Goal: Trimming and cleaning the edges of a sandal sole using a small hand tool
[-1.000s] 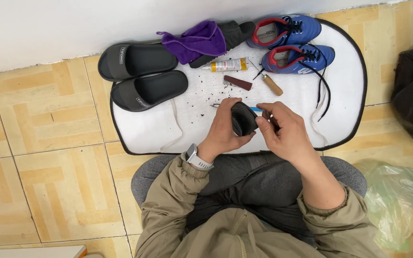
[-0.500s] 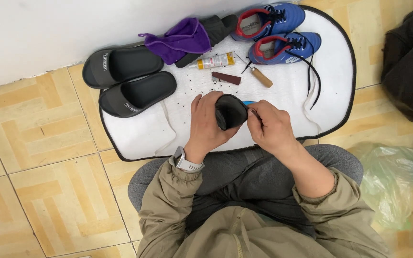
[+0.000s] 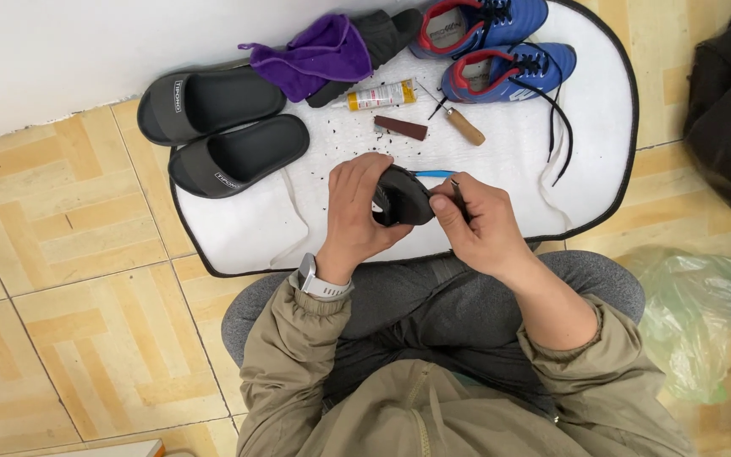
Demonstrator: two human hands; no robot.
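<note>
Floor: tan tiles in a herringbone pattern, meeting a white wall at the top.
Mat (image 3: 602,169): white with a black edge, spread on the floor in front of the seated person's knees.
Slippers (image 3: 222,127): two black slides side by side at the mat's left end.
Sneakers (image 3: 501,42): a blue pair with red lining at the mat's upper right, one black lace trailing down across the mat.
Purple cloth (image 3: 315,55): bunched over a dark shoe between the slippers and the sneakers.
Left hand (image 3: 357,207): raised above the mat's near edge, wrist with a watch bent inward, fingers curled around the black piece (image 3: 403,196) and holding it from the left.
Right hand (image 3: 480,224): close against the black piece from the right, thumb and forefinger pressed together on a thin dark tool (image 3: 458,195) at its edge.
Small items: a glue tube (image 3: 378,96), a brown block (image 3: 401,128) and a wooden-handled awl (image 3: 458,121) lying near one another on the mat, above the hands.
</note>
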